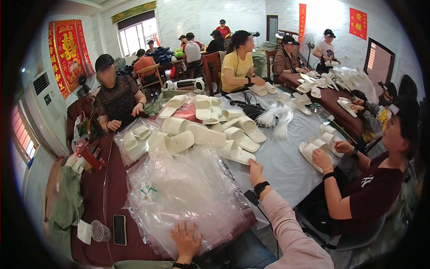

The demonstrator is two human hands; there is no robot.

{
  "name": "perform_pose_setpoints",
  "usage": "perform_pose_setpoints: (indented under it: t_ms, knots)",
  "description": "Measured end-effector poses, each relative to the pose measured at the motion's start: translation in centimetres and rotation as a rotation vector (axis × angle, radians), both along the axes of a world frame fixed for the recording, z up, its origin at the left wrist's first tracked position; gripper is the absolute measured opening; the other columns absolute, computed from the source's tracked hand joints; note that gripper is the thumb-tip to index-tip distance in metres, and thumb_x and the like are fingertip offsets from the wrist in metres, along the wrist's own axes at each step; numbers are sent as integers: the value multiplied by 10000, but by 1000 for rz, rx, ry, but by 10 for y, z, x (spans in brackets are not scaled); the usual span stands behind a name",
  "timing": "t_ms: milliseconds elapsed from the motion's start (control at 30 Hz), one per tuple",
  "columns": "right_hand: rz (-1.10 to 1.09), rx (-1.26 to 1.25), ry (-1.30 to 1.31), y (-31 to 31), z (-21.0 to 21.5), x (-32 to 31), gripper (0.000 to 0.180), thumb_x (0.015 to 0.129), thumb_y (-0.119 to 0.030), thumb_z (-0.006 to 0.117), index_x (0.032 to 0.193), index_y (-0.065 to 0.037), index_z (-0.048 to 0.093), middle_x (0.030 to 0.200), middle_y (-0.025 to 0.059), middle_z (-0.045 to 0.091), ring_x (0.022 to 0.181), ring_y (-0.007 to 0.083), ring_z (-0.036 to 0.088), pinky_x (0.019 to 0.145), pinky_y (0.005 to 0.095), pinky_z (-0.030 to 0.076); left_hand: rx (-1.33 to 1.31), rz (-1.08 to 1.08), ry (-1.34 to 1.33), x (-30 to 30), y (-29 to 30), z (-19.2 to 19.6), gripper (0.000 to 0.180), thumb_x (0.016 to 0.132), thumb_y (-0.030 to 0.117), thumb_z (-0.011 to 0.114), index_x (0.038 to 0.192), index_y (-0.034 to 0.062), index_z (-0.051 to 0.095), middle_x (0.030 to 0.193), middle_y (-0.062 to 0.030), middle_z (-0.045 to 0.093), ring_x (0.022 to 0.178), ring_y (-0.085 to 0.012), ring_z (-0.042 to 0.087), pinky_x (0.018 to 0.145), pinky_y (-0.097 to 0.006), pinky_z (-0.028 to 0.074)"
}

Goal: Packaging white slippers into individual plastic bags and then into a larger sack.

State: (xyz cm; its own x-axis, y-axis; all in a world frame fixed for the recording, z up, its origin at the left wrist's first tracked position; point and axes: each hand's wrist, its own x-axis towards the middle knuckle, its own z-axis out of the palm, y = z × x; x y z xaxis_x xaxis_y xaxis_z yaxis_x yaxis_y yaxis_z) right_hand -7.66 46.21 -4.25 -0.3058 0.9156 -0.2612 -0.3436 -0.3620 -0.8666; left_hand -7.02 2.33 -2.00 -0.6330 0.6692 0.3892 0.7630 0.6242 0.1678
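Note:
My right hand (256, 172) reaches forward and pinches the near end of a cream slide slipper (237, 154) at the right front edge of a slipper pile. Resting palm down with fingers spread, my left hand (186, 239) lies on the near edge of a stack of clear plastic bags (179, 193). A small white-and-green label (148, 193) shows on the bags' left part. Behind the stack, several cream slippers (206, 134) lie heaped, some overlapping the bags' far edge. What is under my left palm cannot be seen.
A phone (119, 230), a clear plastic cup (100, 231) and a white card (83, 231) lie at the left. Bundled clear strips (274, 117) sit beyond the pile. A person at the right handles slippers (316, 150); another person (118, 92) sits across at the left.

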Motion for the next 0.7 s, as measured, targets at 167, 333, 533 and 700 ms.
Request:
perform_pose_setpoints:
  t_ms: [167, 333, 533, 700]
  knots:
    - [-141, 75, -86, -11, -1, 9, 167, 749, 23, 634, 913, 50, 618, 825, 73, 618, 765, 143, 573, 680, 282, 457, 18, -6, 4, -3, -1, -3, 512, 752, 410, 614, 1216, 199, 564, 1319, -163, 436, 1236, -421, 344, 1026, -620, 178]
    - [-53, 0, -35, -8, 0, 27, 97, 749, 14, 626, 822, -17, 569, 738, 54, 560, 658, 154, 541, 571, 278, 437, 36, -7, -7, 0, -2, -3, 513, 750, 411, 614, 1213, 195, 566, 1323, -165, 437, 1235, -424, 345, 1024, -617, 183]
    - [349, -156, -27, -25, 37, 62, 161, 716, -4, 648, 839, -30, 548, 745, 60, 539, 595, 171, 504, 532, 277, 418, 27, 1, -6, -2, 1, -5, 524, 743, 393, 624, 1216, 175, 567, 1352, -170, 407, 1242, -420, 335, 1038, -609, 172]
    - [338, -251, 148, -33, 38, 102, 166, 702, -14, 655, 830, -28, 550, 749, 58, 541, 613, 167, 510, 535, 274, 423, 2, -45, 12, -4, -1, -2, 499, 807, 389, 554, 1245, 150, 539, 1334, -186, 433, 1217, -439, 367, 992, -618, 226]
